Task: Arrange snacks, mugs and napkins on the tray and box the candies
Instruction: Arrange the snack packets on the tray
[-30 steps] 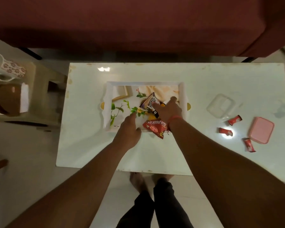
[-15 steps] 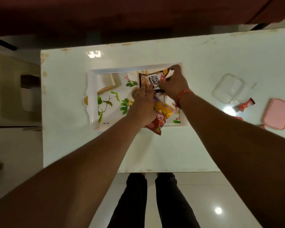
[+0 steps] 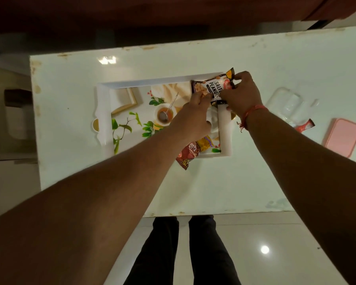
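While both hands point(image 3: 195, 112) pinch the peanut packet point(image 3: 213, 89), the tray point(image 3: 103, 112) holds two snack packets point(image 3: 195, 150).

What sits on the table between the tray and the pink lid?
In the head view, between the tray and the pink lid lie the clear plastic box and a red candy; the right hand crosses that stretch.

Left arm: reaching from lower left toward upper centre of the frame.
Left hand point(image 3: 194, 115): fingers curling, pinching something at its fingertips.
Right arm: extending from right edge, red thread circling the wrist.
Right hand point(image 3: 242, 93): fingers curling, pinching something beside the left hand.
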`<state>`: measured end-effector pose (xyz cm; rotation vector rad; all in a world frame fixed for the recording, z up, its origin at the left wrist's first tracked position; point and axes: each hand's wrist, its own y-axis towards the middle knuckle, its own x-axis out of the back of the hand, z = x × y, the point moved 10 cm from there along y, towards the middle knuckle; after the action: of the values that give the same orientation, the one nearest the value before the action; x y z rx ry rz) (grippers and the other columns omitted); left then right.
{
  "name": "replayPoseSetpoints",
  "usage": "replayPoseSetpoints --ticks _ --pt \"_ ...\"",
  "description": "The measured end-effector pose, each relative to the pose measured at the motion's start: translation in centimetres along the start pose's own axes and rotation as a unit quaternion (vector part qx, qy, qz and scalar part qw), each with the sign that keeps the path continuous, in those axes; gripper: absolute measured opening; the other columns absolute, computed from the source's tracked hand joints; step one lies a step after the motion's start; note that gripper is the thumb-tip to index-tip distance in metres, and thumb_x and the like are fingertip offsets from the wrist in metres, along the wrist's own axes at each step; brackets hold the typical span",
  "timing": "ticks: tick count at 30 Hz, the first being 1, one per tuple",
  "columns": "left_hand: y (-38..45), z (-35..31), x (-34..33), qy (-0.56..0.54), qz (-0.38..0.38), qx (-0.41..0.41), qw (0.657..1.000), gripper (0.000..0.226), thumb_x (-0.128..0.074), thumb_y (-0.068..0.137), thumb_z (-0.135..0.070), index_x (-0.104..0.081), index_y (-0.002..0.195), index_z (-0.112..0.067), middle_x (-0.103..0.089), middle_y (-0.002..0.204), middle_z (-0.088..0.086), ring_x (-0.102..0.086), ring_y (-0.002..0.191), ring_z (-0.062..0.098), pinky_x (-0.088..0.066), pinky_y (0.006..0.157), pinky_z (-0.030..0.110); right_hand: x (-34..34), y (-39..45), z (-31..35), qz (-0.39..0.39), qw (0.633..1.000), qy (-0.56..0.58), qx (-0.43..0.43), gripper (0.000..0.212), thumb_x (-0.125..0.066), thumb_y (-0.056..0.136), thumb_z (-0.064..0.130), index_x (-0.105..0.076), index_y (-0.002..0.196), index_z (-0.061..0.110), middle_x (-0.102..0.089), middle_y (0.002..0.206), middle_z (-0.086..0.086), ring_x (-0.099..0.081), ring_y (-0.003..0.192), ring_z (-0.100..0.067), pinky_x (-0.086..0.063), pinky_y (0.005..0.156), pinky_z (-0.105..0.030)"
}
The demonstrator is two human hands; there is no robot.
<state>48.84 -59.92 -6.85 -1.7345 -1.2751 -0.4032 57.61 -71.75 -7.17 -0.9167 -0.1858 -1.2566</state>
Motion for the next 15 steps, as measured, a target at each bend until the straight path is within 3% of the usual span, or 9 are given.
replayPoseSetpoints --ticks 4,6,9,11,13,15 --pt "0.2 -0.1 -0.1 -0.014 0.012 0.004 1.0 0.079 -0.062 0.086 -0.019 -0.021 0.153 -0.019 -0.013 0.16 0.012 -0.047 0.129 0.036 -0.044 0.1 0.04 0.3 0.2 0.1 -0.002 0.999 -0.039 0.014 0.053 -0.062 0.083 0.016 -0.044 0.132 0.01 -0.062 0.112 -0.006 -0.059 0.086 -0.015 -0.037 0.052 -0.006" --pt "0.1 0.2 -0.3 -0.02 0.017 0.002 1.0 0.078 -0.061 0.086 -0.015 -0.021 0.153 -0.021 -0.012 0.162 0.011 -0.044 0.133 0.036 -0.042 0.102 0.039 0.5 -0.3 -0.1 -0.007 1.0 -0.017 0.015 0.06 -0.063 0.083 0.022 -0.04 0.137 0.009 -0.058 0.121 -0.009 -0.058 0.095 -0.016 -0.041 0.065 -0.009" --pt "-1.1 0.8 0.9 -0.036 -0.036 -0.002 0.999 0.072 -0.059 0.089 -0.012 -0.024 0.152 -0.018 -0.02 0.161 0.007 -0.041 0.137 0.03 -0.036 0.107 0.035 2.6 -3.0 -0.2 -0.09 0.995 0.016 0.043 0.057 -0.064 0.085 0.031 -0.043 0.133 0.009 -0.049 0.125 -0.009 -0.052 0.099 -0.012 -0.048 0.088 -0.029" --pt "-2.8 2.6 2.1 -0.062 -0.104 0.045 0.992 0.062 -0.054 0.092 -0.011 -0.031 0.149 -0.015 -0.032 0.155 0.007 -0.037 0.138 0.027 -0.032 0.11 0.036 3.0 -6.2 -1.0 -0.135 0.989 0.021 0.055 0.046 -0.063 0.086 0.027 -0.048 0.125 0.008 -0.049 0.117 -0.006 -0.052 0.093 -0.012 -0.045 0.083 -0.019" --pt "-4.9 5.4 2.3 -0.104 -0.157 0.116 0.975 0.053 -0.052 0.092 -0.01 -0.042 0.143 -0.013 -0.042 0.146 0.009 -0.041 0.133 0.029 -0.041 0.107 0.042 0.6 -9.2 -2.6 -0.091 0.995 0.01 0.043 0.039 -0.063 0.087 0.022 -0.052 0.12 0.006 -0.053 0.114 -0.011 -0.057 0.093 -0.02 -0.044 0.082 -0.02" --pt "-7.0 7.7 1.3 -0.11 -0.166 0.177 0.964 0.048 -0.053 0.092 -0.014 -0.045 0.139 -0.012 -0.048 0.134 0.013 -0.049 0.122 0.03 -0.047 0.097 0.042 -3.2 -11.6 -3.9 -0.01 0.999 -0.018 0.039 0.043 -0.065 0.088 0.023 -0.051 0.124 0.005 -0.055 0.117 -0.015 -0.06 0.099 -0.029 -0.049 0.089 -0.036"
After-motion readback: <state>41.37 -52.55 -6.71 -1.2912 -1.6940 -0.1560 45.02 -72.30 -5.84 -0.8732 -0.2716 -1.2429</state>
